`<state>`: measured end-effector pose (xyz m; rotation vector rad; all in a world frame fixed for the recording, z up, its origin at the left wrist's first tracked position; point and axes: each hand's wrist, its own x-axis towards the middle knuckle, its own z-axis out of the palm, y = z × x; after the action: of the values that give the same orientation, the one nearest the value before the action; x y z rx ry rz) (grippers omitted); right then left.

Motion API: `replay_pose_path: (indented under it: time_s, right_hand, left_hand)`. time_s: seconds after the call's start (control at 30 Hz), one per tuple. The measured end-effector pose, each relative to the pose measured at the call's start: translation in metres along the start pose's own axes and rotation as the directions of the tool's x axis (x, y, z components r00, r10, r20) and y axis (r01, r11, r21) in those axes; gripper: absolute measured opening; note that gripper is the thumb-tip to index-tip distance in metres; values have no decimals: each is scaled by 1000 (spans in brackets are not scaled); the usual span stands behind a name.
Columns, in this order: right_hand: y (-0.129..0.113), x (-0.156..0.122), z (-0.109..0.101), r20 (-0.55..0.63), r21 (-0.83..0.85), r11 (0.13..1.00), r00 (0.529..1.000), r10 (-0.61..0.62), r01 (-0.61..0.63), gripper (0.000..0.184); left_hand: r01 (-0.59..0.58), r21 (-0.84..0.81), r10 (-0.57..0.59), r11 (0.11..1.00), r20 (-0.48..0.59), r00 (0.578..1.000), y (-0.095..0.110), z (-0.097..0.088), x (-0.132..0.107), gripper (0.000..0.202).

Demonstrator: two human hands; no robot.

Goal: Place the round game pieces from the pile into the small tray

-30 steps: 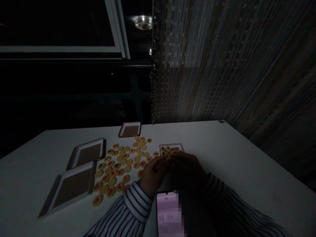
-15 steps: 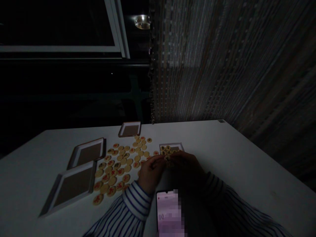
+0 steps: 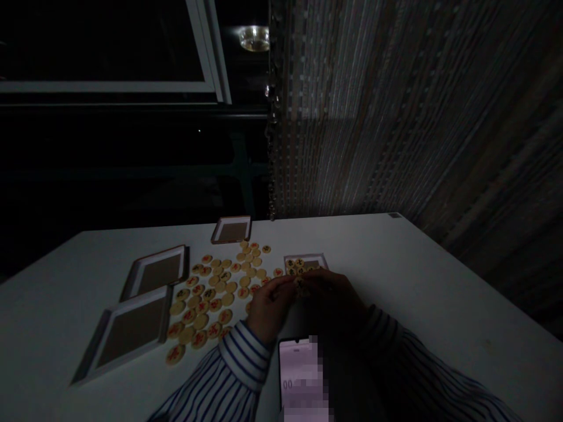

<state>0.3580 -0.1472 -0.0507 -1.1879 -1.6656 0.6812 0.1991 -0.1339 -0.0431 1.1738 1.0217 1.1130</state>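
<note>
My left hand (image 3: pixel 269 309) and my right hand (image 3: pixel 336 292) meet at the near edge of a small open box (image 3: pixel 323 262). Between their fingertips is a round wooden xiangqi piece (image 3: pixel 299 282) with a dark character, and the fingers of both hands are closed at it. Deep shadow hides much of my right fingers and whatever lies beneath the piece. Inside the box, several xiangqi pieces (image 3: pixel 299 263) with dark characters lie side by side. To the left, many loose xiangqi pieces (image 3: pixel 201 322) are spread over the table, some red-marked, some dark-marked, some blank side up.
Three open trays or lids stand on the white table (image 3: pixel 417 305): a near-left one (image 3: pixel 136 331), one behind it (image 3: pixel 156 275) and a far one (image 3: pixel 233 230). A lit phone (image 3: pixel 301 375) lies between my forearms. A string curtain (image 3: pixel 352 117) hangs behind.
My hands stay nearly still, with the piece between them shifting only slightly. The loose pieces and trays keep their places.
</note>
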Motion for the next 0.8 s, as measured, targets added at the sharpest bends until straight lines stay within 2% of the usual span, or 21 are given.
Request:
replay_pose_path:
  time_s: [0.2, 0.47, 0.6, 0.8]
  right_hand:
    - [2, -2, 2, 0, 6, 1000, 1000, 22, -22, 22]
    - [7, -1, 3, 29, 19, 1000, 1000, 3, -3, 22]
    - [13, -3, 3, 46, 19, 998, 998, -53, 52, 24]
    - [16, -2, 2, 33, -91, 987, 991, -132, 134, 27]
  left_hand:
    - [20, -48, -20, 999, 7, 1000, 0, 0, 0, 24]
    - [-18, 38, 18, 999, 10, 1000, 1, 0, -1, 26]
    - [-11, 43, 11, 999, 7, 1000, 2, 0, -2, 26]
    - [9, 32, -9, 999, -6, 1000, 3, 0, -1, 26]
